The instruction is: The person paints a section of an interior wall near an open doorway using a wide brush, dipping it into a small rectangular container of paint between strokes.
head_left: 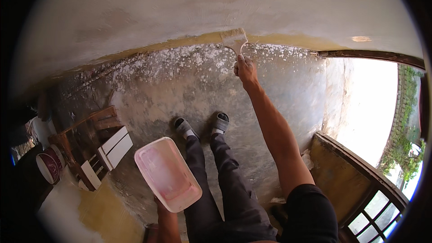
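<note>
Gripping paintbrush (234, 40) handle, right hand (245, 69) fingers closed, arm stretched full length; bristles touch base of white wall (180, 4) at yellow band. Left hand (163, 207), mostly hidden, holds pink tray (166, 173) from beneath, tilted. Feet in sandals (220, 121) on speckled concrete floor (279, 81).

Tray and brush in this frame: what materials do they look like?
Tray, in the left hand: likely moulded plastic, pinkish-white, smooth and slightly glossy, with rounded corners. Brush, in the right hand: pale bristles, wide flat head; the handle looks wooden, but it is mostly hidden by the grip.
</note>
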Tool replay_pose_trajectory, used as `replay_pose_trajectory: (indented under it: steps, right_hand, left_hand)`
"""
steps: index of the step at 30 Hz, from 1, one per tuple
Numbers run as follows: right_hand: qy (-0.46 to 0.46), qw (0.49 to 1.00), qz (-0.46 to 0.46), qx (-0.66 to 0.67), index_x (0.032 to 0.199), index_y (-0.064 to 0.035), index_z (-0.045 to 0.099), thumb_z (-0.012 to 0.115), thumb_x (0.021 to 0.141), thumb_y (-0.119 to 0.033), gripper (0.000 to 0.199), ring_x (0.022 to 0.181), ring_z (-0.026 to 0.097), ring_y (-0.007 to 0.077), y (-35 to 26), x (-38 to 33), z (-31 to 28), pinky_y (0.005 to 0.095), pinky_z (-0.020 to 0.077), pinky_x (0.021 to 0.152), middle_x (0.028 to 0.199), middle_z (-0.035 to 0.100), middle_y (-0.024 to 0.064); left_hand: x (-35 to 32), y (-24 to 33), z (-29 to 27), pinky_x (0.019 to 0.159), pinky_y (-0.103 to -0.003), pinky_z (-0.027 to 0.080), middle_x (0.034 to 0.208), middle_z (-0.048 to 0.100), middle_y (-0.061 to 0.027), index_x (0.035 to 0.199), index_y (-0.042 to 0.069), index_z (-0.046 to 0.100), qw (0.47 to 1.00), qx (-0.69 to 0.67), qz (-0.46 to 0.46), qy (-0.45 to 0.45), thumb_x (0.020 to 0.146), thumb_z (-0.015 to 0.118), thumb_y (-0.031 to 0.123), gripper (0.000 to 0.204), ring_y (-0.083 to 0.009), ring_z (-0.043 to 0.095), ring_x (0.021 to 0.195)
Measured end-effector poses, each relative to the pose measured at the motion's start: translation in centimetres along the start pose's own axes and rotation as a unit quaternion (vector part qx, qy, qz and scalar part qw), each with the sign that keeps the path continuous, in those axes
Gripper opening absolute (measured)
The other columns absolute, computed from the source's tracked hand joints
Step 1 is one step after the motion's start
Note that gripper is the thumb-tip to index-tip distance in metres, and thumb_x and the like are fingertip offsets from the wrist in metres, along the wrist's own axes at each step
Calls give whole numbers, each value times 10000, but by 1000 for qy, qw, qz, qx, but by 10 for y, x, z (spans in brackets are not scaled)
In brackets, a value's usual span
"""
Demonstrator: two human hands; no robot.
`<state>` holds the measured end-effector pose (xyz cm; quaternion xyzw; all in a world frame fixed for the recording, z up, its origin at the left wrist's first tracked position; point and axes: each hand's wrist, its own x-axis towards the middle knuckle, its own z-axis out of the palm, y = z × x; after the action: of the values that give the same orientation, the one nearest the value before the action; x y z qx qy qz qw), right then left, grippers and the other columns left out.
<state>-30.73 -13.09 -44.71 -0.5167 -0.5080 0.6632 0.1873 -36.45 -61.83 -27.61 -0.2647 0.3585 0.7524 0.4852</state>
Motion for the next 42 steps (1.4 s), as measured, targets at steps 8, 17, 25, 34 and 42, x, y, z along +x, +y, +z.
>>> replay_pose_trajectory:
  steps: [8,17,25,34,42]
  right_hand:
    - [20,994,17,102,901,-33,551,463,1035,-298,309,605,494,114,-97,-18,-6,276,428,556,729,538,27]
    - [26,963,-267,-33,968,5,590,454,1048,-243,293,619,504,110,-189,-105,-21,276,423,576,703,534,34]
    - [106,958,-193,-185,1037,12,583,472,1018,-266,300,747,564,323,-18,31,-31,401,468,700,832,592,183]
    - [78,995,43,55,907,-30,585,518,1010,-341,335,628,545,123,34,58,-88,285,477,570,747,563,34]
    - [60,987,-78,124,916,-37,604,504,1024,-332,330,647,518,107,-178,-89,-105,267,448,628,723,549,19]
  left_hand:
    - [14,-8,22,1017,-534,457,1362,528,-137,1429,87,412,999,38,-14,-30,835,674,513,776,-330,533,1229]
    - [52,-28,72,1016,-530,461,1358,532,-134,1425,84,417,996,44,-40,-69,831,684,508,777,-327,536,1227]
    - [47,-31,60,1016,-527,464,1355,536,-132,1422,81,421,996,69,-42,-32,827,692,503,778,-325,538,1226]
    - [36,-28,49,1015,-523,467,1351,541,-130,1419,78,426,996,82,-39,-18,822,702,499,780,-322,541,1224]
    - [40,-33,72,1014,-519,470,1347,545,-127,1416,76,431,996,61,-33,-48,819,711,494,781,-319,544,1222]
